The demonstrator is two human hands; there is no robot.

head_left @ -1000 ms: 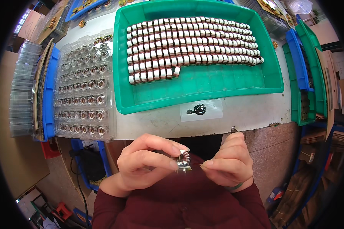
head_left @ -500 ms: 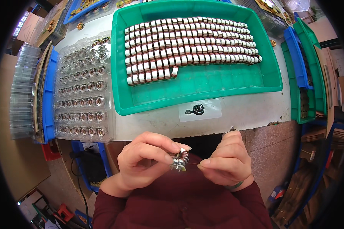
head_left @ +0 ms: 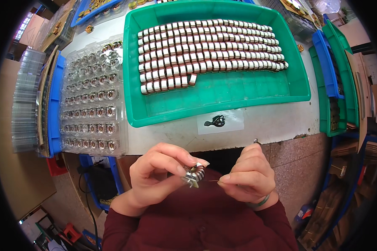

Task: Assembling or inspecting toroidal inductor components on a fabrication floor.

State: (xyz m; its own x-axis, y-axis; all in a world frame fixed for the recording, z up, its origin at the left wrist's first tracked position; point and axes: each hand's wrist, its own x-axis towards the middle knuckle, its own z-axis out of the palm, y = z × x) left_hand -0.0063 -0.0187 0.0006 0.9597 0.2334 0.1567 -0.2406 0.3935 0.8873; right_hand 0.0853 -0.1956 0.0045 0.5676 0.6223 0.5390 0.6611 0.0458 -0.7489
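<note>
"What does the left hand (head_left: pixel 159 173) grip?"
"A brown-wound, white ring-shaped coil (head_left: pixel 195 172), pinched between thumb and fingers."
"The right hand (head_left: pixel 249 178)?"
"Thumb and forefinger closed on a thin copper-coloured wire (head_left: pixel 213 180), right of the coil. Beyond both grips: a green plastic tub (head_left: pixel 238 88)."

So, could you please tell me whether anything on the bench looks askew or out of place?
Yes: in the green bin, the coil at the right end of the nearest row sits askew from its neighbours. Also, the white sheet in front bears a black blotch; I can't tell whether it spilled.
</note>
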